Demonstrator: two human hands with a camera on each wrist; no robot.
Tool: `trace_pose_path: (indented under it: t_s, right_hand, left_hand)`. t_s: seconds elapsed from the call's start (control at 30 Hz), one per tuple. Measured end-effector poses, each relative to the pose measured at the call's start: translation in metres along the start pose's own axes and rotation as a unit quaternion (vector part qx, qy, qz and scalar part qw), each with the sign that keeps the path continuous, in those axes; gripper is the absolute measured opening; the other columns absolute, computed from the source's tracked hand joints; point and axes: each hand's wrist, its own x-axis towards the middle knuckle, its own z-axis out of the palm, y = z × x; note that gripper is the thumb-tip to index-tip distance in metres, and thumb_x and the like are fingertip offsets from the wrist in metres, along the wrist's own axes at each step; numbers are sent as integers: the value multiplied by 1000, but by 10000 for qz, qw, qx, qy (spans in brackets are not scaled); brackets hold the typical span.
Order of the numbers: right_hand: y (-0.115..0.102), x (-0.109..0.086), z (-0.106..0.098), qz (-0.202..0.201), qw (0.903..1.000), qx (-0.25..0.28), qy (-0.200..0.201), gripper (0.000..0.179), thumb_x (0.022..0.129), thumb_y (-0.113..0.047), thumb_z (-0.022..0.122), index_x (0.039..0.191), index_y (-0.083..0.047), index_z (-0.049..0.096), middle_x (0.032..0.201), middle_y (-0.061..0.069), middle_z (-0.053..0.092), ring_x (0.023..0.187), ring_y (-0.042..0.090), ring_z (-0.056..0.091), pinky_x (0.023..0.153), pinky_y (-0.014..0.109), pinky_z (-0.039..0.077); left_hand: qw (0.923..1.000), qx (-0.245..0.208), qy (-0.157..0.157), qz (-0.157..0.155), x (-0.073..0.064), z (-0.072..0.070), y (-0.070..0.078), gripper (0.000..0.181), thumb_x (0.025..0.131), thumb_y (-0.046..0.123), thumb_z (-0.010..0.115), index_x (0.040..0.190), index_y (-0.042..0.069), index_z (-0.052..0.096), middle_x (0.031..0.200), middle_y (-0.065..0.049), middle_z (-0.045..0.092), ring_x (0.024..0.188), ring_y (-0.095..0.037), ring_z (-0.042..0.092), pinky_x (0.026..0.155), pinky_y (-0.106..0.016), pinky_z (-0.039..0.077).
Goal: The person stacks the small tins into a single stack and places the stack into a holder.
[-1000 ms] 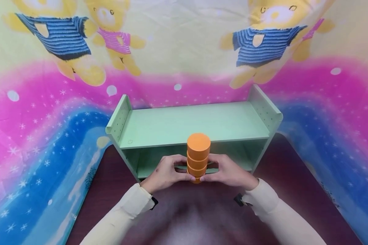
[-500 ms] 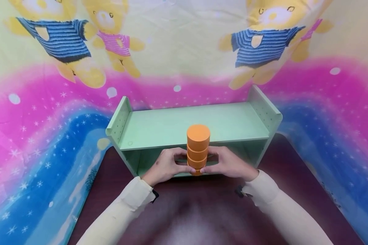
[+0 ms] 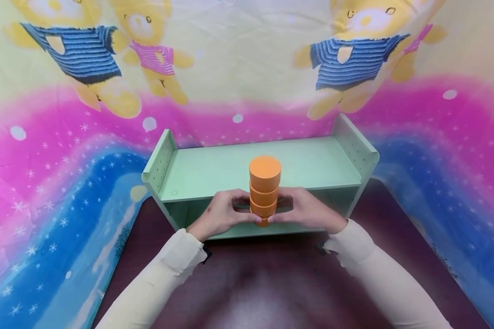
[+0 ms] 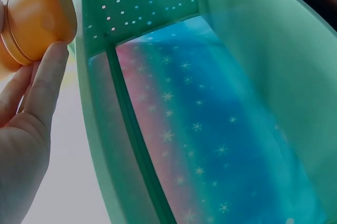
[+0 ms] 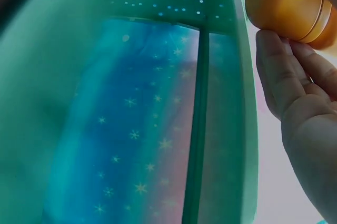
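A stack of orange cups (image 3: 265,180), cup-like pieces with a flat closed top, is held upright in front of the green shelf (image 3: 251,164). My left hand (image 3: 220,212) grips the low part of the stack from the left, thumb across its near side. From the right, my right hand (image 3: 313,211) holds it the same way, the two thumbs almost meeting. In the left wrist view, fingers (image 4: 47,77) touch the orange cup (image 4: 45,16) beside the shelf's edge. The right wrist view has fingers (image 5: 279,66) under an orange cup (image 5: 287,3).
The two-level shelf has raised side panels, the right one (image 3: 356,137) dotted with holes. Its lower compartment (image 3: 193,214) lies behind my hands. A dark red table (image 3: 247,283) carries the shelf. A printed bear backdrop (image 3: 238,55) hangs close behind and along both sides.
Both hands have lifted the orange cup stack steadily upward in the head view, so its top now overlaps the shelf's upper board. The grip looks the same, and the shelf stays put.
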Motion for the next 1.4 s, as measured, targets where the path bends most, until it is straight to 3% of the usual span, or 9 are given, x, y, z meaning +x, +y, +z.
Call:
trace_pose_path:
  t_s: [0.2,0.5,0.87,1.4]
  right_hand:
    - [-1,4,-5,-90,9999,-56,-3,52,80,-28,87,126,-16,65,119,-5,68,109,14,62,98,42,53]
    - [-3,8,-13,-8,10000,16,-7,51,81,-27,86,127,-15,65,119,-3,69,109,15,64,97,41,54]
    - [-8,17,-20,50,9997,245,23,49,82,-26,85,126,-15,66,118,-3,69,110,17,64,91,40,57]
    - [-8,30,-28,188,9992,360,8,49,84,-27,84,127,-13,65,120,-1,68,109,20,65,92,40,57]
  left_hand:
    - [10000,65,-17,51,4,-3,2,45,78,17,87,120,10,71,115,-2,71,106,-17,68,91,-41,58]
    - [10000,39,-24,-83,12,-7,6,45,79,19,87,120,11,71,114,0,71,107,-15,67,90,-33,58]
    - [9995,89,47,-288,22,-15,10,45,79,19,87,121,11,71,115,0,71,109,-18,67,92,-36,57]
    - [9993,139,133,-330,32,-24,11,44,82,20,85,122,10,70,118,-1,70,112,-21,66,93,-39,57]
